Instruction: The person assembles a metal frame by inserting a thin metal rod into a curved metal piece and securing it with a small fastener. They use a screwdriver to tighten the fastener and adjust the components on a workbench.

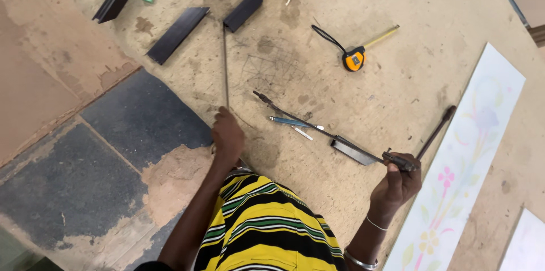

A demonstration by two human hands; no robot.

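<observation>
Left hand (228, 134) stretched forward, fingers curled down on the near end of a thin metal rod (225, 61) lying on the concrete floor (397, 83) and running off toward the far edge. Right hand (397, 183) bent up at the wrist, closed around a dark tool handle (400, 161), long thin bar (295, 116) sticking out left across the floor. Three dark angle pieces (177, 34) near the far edge. One orange tape measure (353, 58), farther out and a bit left of the right hand. One flowered white panel (471, 151) along the right edge, just beside the right hand.
</observation>
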